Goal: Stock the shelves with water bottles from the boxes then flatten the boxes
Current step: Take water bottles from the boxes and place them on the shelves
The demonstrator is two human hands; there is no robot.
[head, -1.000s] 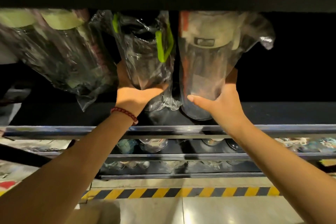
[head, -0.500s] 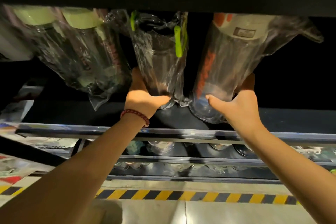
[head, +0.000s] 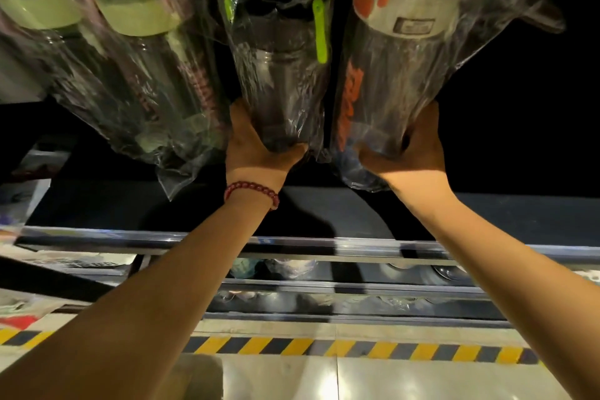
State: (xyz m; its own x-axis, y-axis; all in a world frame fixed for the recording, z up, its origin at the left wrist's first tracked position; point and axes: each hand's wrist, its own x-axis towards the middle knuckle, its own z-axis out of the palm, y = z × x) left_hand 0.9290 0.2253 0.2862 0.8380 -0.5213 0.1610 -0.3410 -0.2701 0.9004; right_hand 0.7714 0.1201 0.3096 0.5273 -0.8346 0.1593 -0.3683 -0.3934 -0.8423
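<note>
Left hand [head: 256,153] curls thumb and fingers round the base of a bagged bottle with a green strap [head: 285,75]; the right hand [head: 412,156] cups the base of a second bottle [head: 396,75], its lid white with orange, the thumb across the front and the fingers wrapped behind; both bottles stand side by side on the dark shelf [head: 503,214], their tops close under the board above. A red bead bracelet [head: 251,188] rings the left wrist. To the left, two more bagged bottles with pale green lids [head: 130,49] lean in a blurred cluster, just beside the strapped one. Beyond the shelf's metal edge, lower shelves [head: 357,289] carry further stock, and hazard tape [head: 324,347] stripes the tiled floor below. No boxes are in sight.

The risk lies in the wrapping — loose, slick plastic may slide under the grip, so a bottle could twist or tip as it is let go; a nudge to the left could also topple the leaning pair, and a fall off the front edge would send one down to the floor.
</note>
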